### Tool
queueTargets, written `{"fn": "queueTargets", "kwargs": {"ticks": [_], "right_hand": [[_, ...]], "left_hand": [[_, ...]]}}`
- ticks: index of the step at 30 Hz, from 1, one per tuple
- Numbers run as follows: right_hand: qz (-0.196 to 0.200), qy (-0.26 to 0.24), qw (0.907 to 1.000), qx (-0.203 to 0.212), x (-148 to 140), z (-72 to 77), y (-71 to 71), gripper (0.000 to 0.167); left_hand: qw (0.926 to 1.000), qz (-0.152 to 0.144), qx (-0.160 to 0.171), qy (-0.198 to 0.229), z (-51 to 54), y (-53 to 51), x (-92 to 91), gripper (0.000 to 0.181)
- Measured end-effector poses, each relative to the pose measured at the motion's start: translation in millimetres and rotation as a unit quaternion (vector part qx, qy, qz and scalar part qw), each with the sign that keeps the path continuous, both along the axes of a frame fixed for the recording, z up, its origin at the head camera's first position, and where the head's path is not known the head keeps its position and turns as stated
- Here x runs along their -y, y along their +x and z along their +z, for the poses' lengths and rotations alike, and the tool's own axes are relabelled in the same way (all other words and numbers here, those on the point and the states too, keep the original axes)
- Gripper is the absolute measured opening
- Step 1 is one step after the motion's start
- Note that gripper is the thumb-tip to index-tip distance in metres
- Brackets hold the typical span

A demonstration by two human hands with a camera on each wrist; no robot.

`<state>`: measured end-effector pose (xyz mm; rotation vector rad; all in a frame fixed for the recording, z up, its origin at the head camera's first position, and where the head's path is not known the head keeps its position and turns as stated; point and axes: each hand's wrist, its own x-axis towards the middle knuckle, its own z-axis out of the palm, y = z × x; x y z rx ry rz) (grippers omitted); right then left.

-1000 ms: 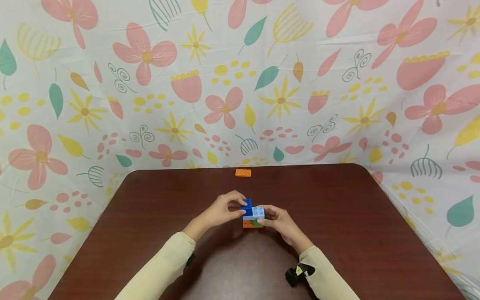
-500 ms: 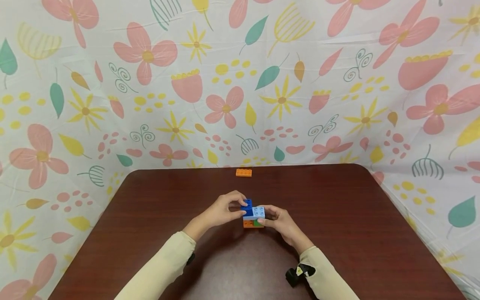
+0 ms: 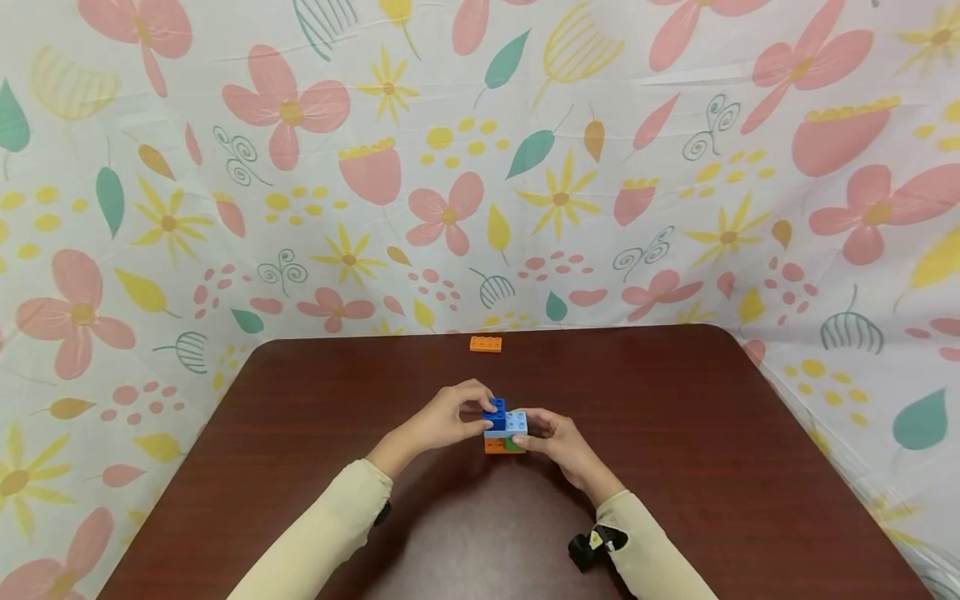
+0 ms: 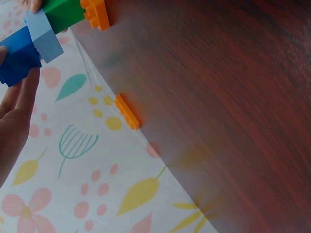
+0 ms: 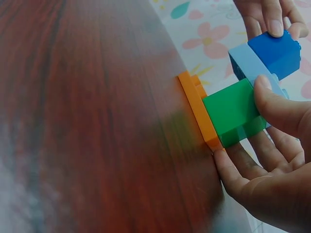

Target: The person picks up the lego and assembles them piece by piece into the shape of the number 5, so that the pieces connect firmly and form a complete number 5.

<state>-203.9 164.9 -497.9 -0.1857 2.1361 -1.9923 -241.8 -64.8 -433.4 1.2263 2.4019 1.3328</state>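
Note:
A stack stands on the table: an orange plate [image 5: 198, 110] at the bottom, a green block [image 5: 234, 110] on it, a light blue piece [image 3: 516, 422] above, and a dark blue block [image 3: 495, 414] on the light blue piece's left part. My left hand [image 3: 448, 418] pinches the dark blue block between thumb and fingers. With thumb and fingers my right hand [image 3: 562, 446] grips the green block and light blue piece from the right. In the right wrist view, the right hand's [image 5: 272, 170] thumb lies across the edge where green and light blue meet.
Another orange plate [image 3: 486, 344] lies near the far edge of the dark red-brown table [image 3: 360, 367]. Behind the table hangs a white cloth [image 3: 450, 283] with printed flowers and leaves. A black wrist device [image 3: 583, 552] sits at my right sleeve.

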Motion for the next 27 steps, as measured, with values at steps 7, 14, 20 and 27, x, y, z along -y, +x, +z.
{"fn": "queueTargets", "kwargs": {"ticks": [7,14,20,27], "right_hand": [[-0.005,0.009,0.9999,0.003,-0.3,-1.1,-1.7,0.047],[-0.003,0.006,1.0000,0.003,1.2,-0.9,-1.7,0.047],[-0.005,0.004,0.9999,0.008,2.7,-5.6,-1.4,0.047],[-0.012,0.009,0.9999,-0.001,2.4,-2.2,-2.5,0.046]], "left_hand": [[0.9996,0.004,0.025,-0.008,1.8,-1.2,0.9,0.015],[0.9990,0.011,0.041,-0.016,8.8,1.2,0.2,0.015],[0.9983,0.020,0.040,-0.038,4.3,-1.1,1.5,0.016],[0.9994,0.013,0.019,-0.026,2.1,0.1,0.9,0.017]]}}
